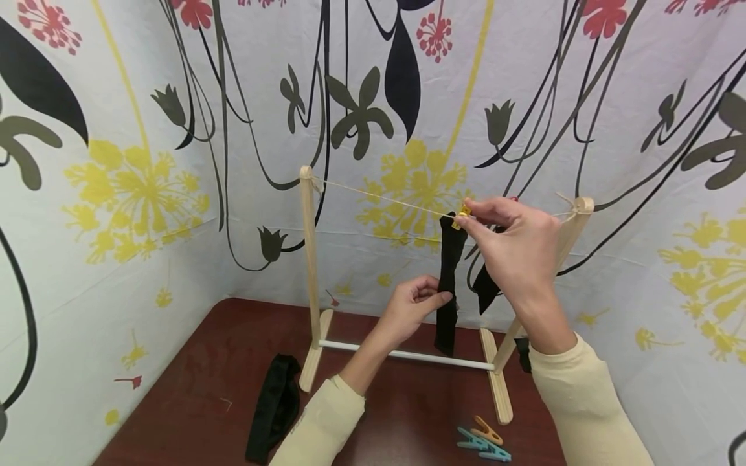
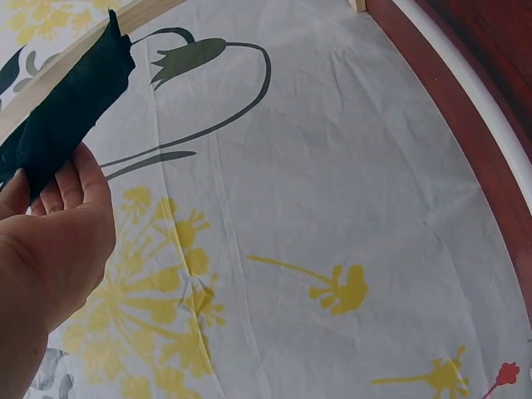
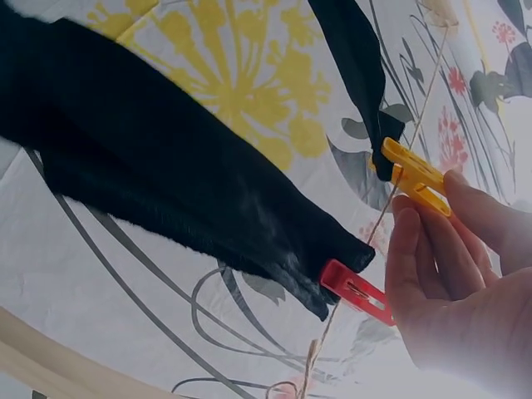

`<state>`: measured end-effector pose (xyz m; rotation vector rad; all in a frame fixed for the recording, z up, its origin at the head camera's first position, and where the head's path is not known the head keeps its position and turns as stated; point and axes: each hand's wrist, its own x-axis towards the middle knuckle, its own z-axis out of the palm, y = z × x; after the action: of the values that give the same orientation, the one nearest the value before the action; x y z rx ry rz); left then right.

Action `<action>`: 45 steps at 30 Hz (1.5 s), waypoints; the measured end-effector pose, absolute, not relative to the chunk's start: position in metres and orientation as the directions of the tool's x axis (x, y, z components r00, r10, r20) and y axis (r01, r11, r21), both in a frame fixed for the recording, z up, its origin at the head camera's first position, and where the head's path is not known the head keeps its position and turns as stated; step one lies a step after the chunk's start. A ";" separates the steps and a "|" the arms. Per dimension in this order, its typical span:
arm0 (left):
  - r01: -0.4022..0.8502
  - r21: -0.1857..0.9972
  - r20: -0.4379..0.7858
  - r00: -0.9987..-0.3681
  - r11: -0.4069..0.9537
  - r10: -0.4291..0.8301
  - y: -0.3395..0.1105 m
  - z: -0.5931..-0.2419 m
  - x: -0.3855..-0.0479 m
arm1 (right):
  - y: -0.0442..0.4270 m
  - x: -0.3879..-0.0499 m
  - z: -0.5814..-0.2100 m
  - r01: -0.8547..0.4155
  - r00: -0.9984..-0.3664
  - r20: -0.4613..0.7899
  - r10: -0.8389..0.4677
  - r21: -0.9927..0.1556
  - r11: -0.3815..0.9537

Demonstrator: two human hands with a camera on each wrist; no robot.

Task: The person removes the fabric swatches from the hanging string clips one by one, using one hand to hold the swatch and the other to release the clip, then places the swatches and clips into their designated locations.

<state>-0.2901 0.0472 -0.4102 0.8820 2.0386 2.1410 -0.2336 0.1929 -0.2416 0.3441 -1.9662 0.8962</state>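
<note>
A narrow black cloth, looking much like a sock, hangs by its top from the thin string of a wooden rack. My right hand pinches a yellow clothespin whose tip is at the string and the cloth's top corner. Lower down, my left hand holds the same cloth between thumb and fingers. Beside my right hand a red clothespin clips a second black cloth to the string. In the head view, my right hand hides most of that second cloth.
Another black cloth lies on the dark red table at left. Blue clothespins and an orange clothespin lie at front right. The rack has wooden posts and a white crossbar; patterned fabric hangs behind.
</note>
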 end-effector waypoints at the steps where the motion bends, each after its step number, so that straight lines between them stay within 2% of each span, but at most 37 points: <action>1: 0.342 0.931 0.363 -0.834 -0.125 0.416 0.047 -0.410 -0.290 | 0.193 -0.233 -0.241 -0.561 -0.538 0.836 0.111 -0.453 0.692; 10: 0.343 0.935 0.349 -0.844 -0.089 0.408 0.042 -0.415 -0.287 | 0.193 -0.230 -0.239 -0.620 -0.503 0.856 0.116 -0.451 0.642; 33: 0.322 0.946 0.291 -0.893 0.036 0.344 0.015 -0.427 -0.275 | 0.197 -0.231 -0.241 -0.687 -0.394 0.913 0.104 -0.368 0.627; 36: 0.326 0.945 0.296 -0.893 0.032 0.340 0.009 -0.429 -0.273 | 0.198 -0.231 -0.243 -0.691 -0.390 0.915 0.103 -0.365 0.624; 42: 0.322 0.944 0.324 -0.872 -0.067 0.366 -0.008 -0.434 -0.268 | 0.205 -0.229 -0.249 -0.685 -0.384 0.923 0.028 -0.305 0.662; 45: 0.325 0.944 0.323 -0.883 -0.054 0.341 -0.020 -0.436 -0.266 | 0.209 -0.226 -0.253 -0.684 -0.381 0.924 0.001 -0.283 0.672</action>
<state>-0.2656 -0.0200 -0.4362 0.7579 2.1527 2.1421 -0.2261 0.2095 -0.2534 0.5419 -1.8305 0.8113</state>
